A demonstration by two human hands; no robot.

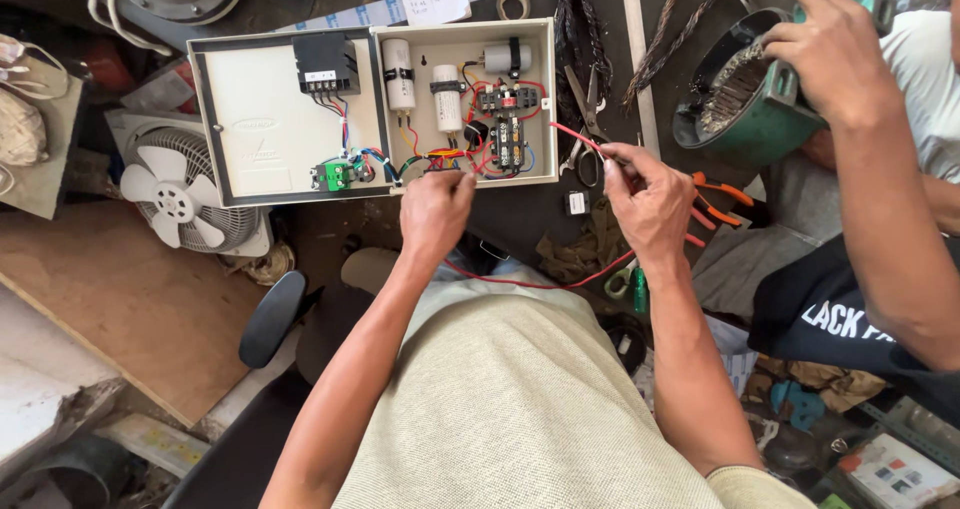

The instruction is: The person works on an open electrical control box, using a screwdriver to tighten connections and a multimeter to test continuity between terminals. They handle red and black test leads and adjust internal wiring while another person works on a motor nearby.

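- The right hand (650,201) pinches a thin red wire (575,137) between thumb and fingertips; its stiff end juts up-left toward the open box, while the slack loops down across the lap.
- The left hand (435,212) has its fingers curled together at the box's lower edge, touching a bundle of coloured wires (440,157); whether it grips one cannot be told.
- The beige metal control box (265,119) lies open on the dark workbench, its lid hinged flat to the left. Inside are two white cylindrical capacitors (398,74) and black terminal blocks (506,141).
- Steel scissors (588,129) and orange-handled pliers (722,197) lie on the bench beside the right hand.
- At the bench's far right corner, another person's hand (825,54) rests on a round green motor housing (750,99) showing coiled windings.
- A white plastic fan (175,197) sits off the bench's left edge.
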